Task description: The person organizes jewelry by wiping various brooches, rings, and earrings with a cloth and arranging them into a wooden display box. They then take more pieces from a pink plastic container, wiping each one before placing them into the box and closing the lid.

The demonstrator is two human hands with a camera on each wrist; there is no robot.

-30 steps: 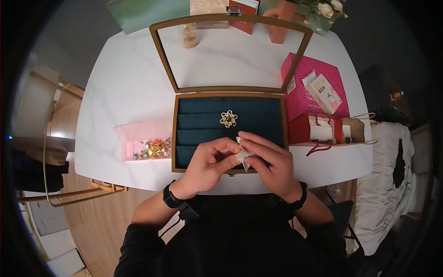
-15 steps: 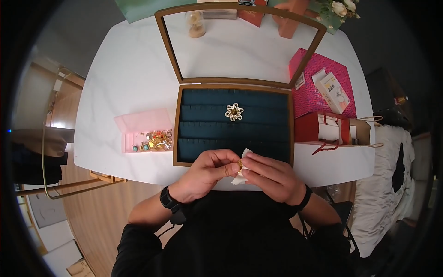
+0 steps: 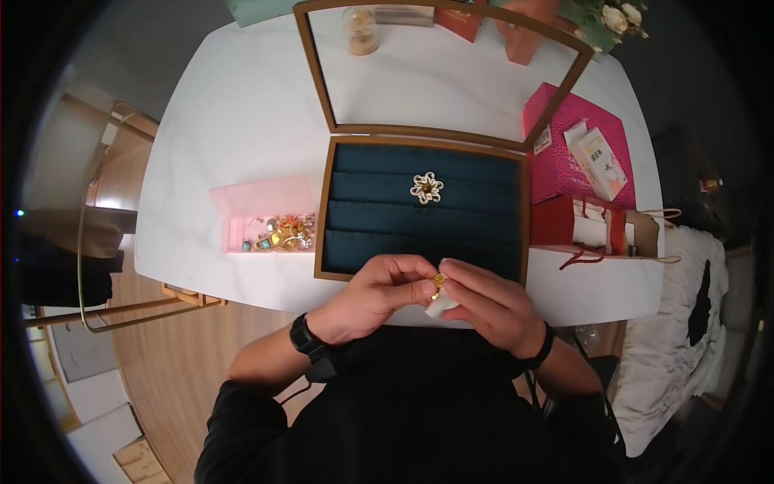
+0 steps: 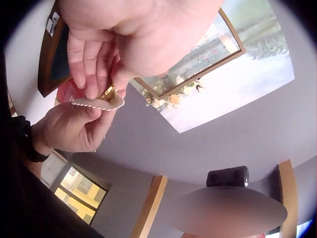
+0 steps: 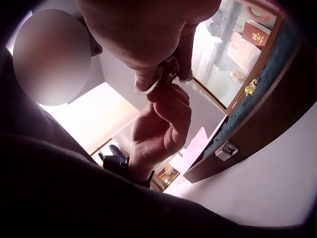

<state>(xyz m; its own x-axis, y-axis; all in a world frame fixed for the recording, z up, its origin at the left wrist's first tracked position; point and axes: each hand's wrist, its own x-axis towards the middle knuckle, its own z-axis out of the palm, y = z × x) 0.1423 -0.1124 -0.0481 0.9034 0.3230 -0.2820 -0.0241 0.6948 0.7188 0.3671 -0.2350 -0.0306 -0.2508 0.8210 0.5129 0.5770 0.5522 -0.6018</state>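
Note:
Over the front edge of a wooden jewelry case (image 3: 324,218) with dark teal lining, both hands meet. My left hand (image 3: 375,292) pinches a small gold piece of jewelry (image 3: 438,282) between thumb and fingers; its exact kind is hard to tell. A white cloth with a zigzag edge (image 4: 99,105) is held by my right hand (image 3: 504,313), folded against the gold piece. Fingers hide much of both. On the lining lies a flower-shaped brooch (image 3: 426,188) with a dark gold centre. Left of the case, an open pink box (image 3: 228,234) contains assorted jewelry (image 3: 284,232).
The case's glass lid (image 3: 316,73) stands raised at the back. To the right are a pink bag (image 3: 544,173), a small white carton (image 3: 598,164) lying on it, and a red paper bag (image 3: 552,223). A glass dome (image 3: 360,32) and flowers (image 3: 621,18) stand behind.
Both hands have drawn back from over the lining toward the body, still holding the gold piece and cloth. The cloth's folds have shifted, and more gold shows. The head view has shifted.

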